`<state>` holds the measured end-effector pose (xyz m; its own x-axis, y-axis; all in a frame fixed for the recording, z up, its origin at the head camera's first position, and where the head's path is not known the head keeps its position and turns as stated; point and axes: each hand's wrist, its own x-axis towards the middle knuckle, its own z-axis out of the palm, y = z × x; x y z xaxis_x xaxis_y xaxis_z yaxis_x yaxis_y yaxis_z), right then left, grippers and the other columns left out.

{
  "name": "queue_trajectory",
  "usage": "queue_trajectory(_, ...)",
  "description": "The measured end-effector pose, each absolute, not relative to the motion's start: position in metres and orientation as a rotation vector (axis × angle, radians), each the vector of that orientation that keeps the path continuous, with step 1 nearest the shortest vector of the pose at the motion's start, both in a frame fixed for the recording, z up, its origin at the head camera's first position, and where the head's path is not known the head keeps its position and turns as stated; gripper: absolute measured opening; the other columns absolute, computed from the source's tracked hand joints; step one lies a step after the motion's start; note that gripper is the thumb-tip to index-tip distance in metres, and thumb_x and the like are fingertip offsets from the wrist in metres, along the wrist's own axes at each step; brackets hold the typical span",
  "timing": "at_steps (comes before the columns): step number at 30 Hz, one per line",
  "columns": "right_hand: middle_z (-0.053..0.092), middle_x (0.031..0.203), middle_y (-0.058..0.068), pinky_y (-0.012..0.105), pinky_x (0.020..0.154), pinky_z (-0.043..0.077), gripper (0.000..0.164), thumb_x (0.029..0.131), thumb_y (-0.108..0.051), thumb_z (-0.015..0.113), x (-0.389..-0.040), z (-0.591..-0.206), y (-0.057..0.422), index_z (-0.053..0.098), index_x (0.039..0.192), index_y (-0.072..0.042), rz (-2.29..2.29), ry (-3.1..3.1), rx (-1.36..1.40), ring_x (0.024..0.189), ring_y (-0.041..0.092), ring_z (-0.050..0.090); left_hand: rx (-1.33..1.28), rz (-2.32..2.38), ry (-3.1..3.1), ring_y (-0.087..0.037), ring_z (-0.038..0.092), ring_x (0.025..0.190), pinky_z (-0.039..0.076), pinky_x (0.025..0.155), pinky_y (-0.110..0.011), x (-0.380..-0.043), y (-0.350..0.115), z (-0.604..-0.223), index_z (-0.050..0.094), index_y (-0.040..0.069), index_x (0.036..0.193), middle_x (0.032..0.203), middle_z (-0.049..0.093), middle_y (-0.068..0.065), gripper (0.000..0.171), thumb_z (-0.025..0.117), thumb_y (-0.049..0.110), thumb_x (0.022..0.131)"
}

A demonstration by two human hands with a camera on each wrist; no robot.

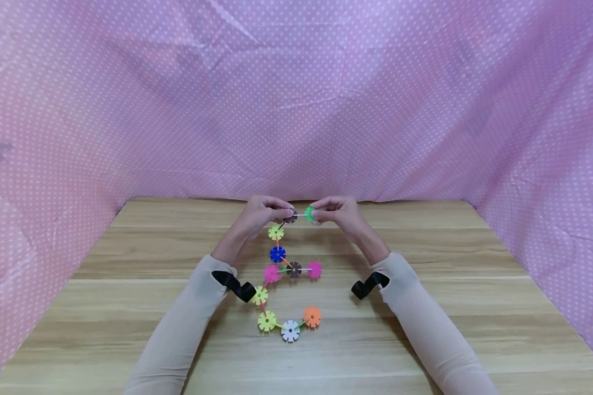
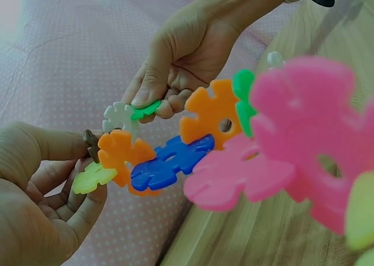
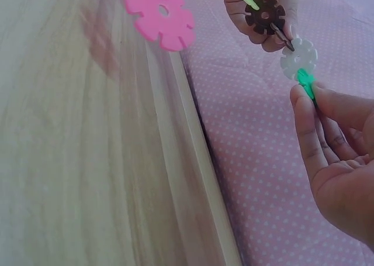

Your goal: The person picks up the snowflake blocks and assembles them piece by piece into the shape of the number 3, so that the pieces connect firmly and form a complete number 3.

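A chain of notched plastic snowflake discs runs down the middle of the table. At its far end, my left hand (image 1: pixel 266 213) pinches a dark brown disc (image 3: pixel 265 14) between thumb and fingers. Opposite it, my right hand (image 1: pixel 340 214) pinches a green disc (image 1: pixel 309 214) by its edge. Between the two hands a white disc (image 3: pixel 299 58) joins the green disc to the brown part of the chain. Below the left hand follow a yellow disc (image 1: pixel 275 232), a blue disc (image 1: pixel 278 254) and a pink disc (image 1: pixel 272 274).
A side branch carries another brown disc (image 1: pixel 294 269) and a pink disc (image 1: pixel 314 269). Nearer me the chain curves through yellow discs and a white disc (image 1: pixel 290 331) to an orange disc (image 1: pixel 312 317). Pink dotted cloth (image 1: pixel 296 109) hangs around the wooden table (image 1: pixel 425 307).
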<state>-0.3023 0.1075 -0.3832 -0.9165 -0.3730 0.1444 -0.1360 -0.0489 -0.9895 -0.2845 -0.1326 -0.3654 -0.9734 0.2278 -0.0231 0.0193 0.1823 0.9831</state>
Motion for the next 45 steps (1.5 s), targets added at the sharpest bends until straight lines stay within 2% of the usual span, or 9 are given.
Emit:
queue_trajectory(5,0.078,0.086,-0.002,0.029,0.072,0.063,0.019,0.089,0.007,0.071,-0.304,-0.383,0.107,0.070,0.108,0.011,-2.088,2.054,-0.563,0.073,0.013,0.073,0.250,1.885,2.296,-0.012,0.071,0.078,0.060,0.079,-0.030,-0.286,-0.131,-0.364,0.074,-0.006,0.109,0.094,0.078,-0.008,0.022,0.074,0.007,0.092)
queue_trajectory(11,0.077,0.084,-0.003,0.026,0.070,0.062,0.025,0.090,0.009,0.070,-0.302,-0.381,0.105,0.064,0.112,0.019,-2.061,2.085,-0.572,0.071,0.011,0.072,0.266,1.848,2.323,-0.013,0.070,0.079,0.061,0.078,-0.028,-0.287,-0.133,-0.367,0.075,-0.004,0.109,0.095,0.078,-0.009,0.021,0.075,0.008,0.092)
queue_trajectory(18,0.077,0.085,-0.002,0.028,0.072,0.063,0.025,0.091,0.006,0.071,-0.300,-0.376,0.105,0.066,0.113,0.015,-1.986,2.077,-0.570,0.074,0.012,0.072,0.274,1.775,2.284,-0.016,0.071,0.087,0.058,0.093,-0.042,-0.286,-0.141,-0.365,0.074,0.000,0.112,0.098,0.077,-0.007,0.023,0.074,0.014,0.093)
queue_trajectory(24,0.077,0.088,-0.001,0.030,0.077,0.063,0.022,0.092,0.002,0.071,-0.301,-0.373,0.110,0.068,0.111,0.011,-1.896,2.092,-0.619,0.078,0.013,0.074,0.295,1.720,2.270,-0.018,0.071,0.088,0.059,0.093,-0.043,-0.286,-0.145,-0.361,0.074,0.000,0.112,0.095,0.077,-0.005,0.023,0.073,0.015,0.095)
queue_trajectory(27,0.077,0.088,0.000,0.034,0.080,0.063,0.021,0.092,-0.001,0.072,-0.302,-0.372,0.112,0.069,0.110,0.009,-1.843,2.104,-0.624,0.079,0.014,0.074,0.323,1.714,2.256,-0.017,0.072,0.087,0.059,0.093,-0.044,-0.287,-0.146,-0.360,0.073,-0.001,0.111,0.094,0.077,-0.004,0.023,0.073,0.014,0.094)
queue_trajectory(32,0.078,0.089,0.001,0.048,0.090,0.061,0.019,0.093,-0.006,0.072,-0.303,-0.369,0.115,0.071,0.110,0.004,-1.768,2.119,-0.575,0.080,0.016,0.074,0.362,1.693,2.242,-0.017,0.072,0.088,0.060,0.093,-0.041,-0.287,-0.146,-0.360,0.073,0.000,0.112,0.095,0.077,-0.004,0.023,0.074,0.013,0.093)
queue_trajectory(37,0.077,0.089,0.001,0.058,0.097,0.056,0.023,0.094,-0.007,0.072,-0.301,-0.365,0.115,0.071,0.113,0.005,-1.719,2.112,-0.538,0.080,0.016,0.073,0.393,1.666,2.262,-0.016,0.072,0.089,0.061,0.090,-0.037,-0.285,-0.146,-0.359,0.073,0.000,0.112,0.096,0.077,-0.004,0.024,0.074,0.014,0.094)
queue_trajectory(40,0.077,0.089,0.001,0.055,0.096,0.057,0.026,0.094,-0.006,0.071,-0.301,-0.365,0.114,0.069,0.116,0.008,-1.729,2.101,-0.530,0.080,0.016,0.073,0.409,1.652,2.276,-0.016,0.072,0.091,0.060,0.091,-0.039,-0.285,-0.147,-0.359,0.073,0.001,0.114,0.099,0.077,-0.005,0.025,0.073,0.016,0.095)
queue_trajectory(45,0.076,0.091,0.001,0.041,0.087,0.062,0.027,0.094,-0.002,0.070,-0.303,-0.365,0.114,0.068,0.117,0.011,-1.764,2.115,-0.497,0.080,0.015,0.072,0.425,1.647,2.277,-0.018,0.070,0.097,0.060,0.093,-0.041,-0.285,-0.149,-0.357,0.070,0.004,0.121,0.108,0.074,-0.008,0.030,0.072,0.020,0.096)
